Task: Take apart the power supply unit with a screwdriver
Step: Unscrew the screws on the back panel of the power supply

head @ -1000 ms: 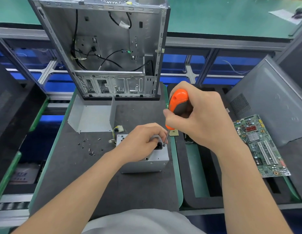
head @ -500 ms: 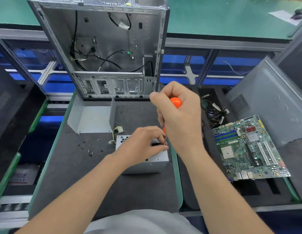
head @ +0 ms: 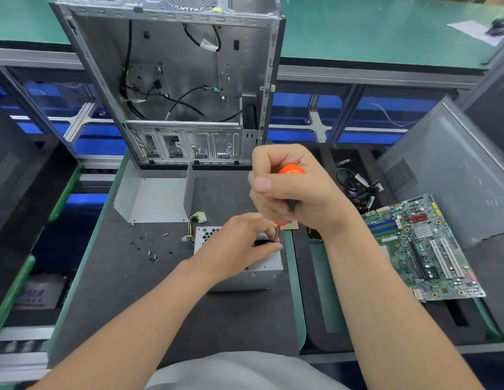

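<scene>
Left hand [head: 239,246] covers most of the power supply unit [head: 256,274] at centre frame, fingers curled over its top. Where the tip lands is hidden behind them. Right hand [head: 290,192] fisted round the screwdriver [head: 290,169]: only the orange cap and a bit of shaft show. One unit, one screwdriver, one motherboard [head: 422,249] at right, one open case [head: 189,80], its top cut off. Loose screws [head: 151,249] left of the unit: too small to count.
</scene>
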A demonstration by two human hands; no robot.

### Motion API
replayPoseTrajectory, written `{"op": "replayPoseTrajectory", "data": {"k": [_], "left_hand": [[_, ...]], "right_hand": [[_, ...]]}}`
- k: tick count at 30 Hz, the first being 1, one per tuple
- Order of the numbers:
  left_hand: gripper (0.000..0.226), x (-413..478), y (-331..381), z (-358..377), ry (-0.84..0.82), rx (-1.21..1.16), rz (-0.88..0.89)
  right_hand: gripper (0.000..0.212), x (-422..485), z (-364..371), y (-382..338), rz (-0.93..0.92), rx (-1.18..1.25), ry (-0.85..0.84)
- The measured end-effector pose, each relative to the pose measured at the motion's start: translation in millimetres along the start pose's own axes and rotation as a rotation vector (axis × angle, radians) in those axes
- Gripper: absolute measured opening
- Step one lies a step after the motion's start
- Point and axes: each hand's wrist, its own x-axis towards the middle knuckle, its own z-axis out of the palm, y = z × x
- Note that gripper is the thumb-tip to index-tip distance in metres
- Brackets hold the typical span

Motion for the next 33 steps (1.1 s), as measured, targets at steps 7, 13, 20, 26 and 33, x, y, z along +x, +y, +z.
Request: {"op": "replayPoseTrajectory", "data": {"k": [7,13,20,26,33], "left_hand": [[0.029,-4,8,1,0.076,-0.011,-0.051],[0.026,-4,8,1,0.078,-0.026,0.02],[0.015,-2,-7,5,0.022,0.019,0.002],[0.022,0,-6,5,0.009,0.082,-0.007],[0.036,-1,-5,9,0.033,-0.037,-0.115]], "right_hand": [[0.035,-4,45,9,-0.18,-0.356,0.893],[0.058,9,57,6,-0.191,-0.357,0.864],[0.048,0,19,-1,-0.03,-0.135,0.046],[0.038,3,17,1,-0.013,-0.148,0.178],[0.043,0,67,14,-0.146,-0.425,0.904]]}}
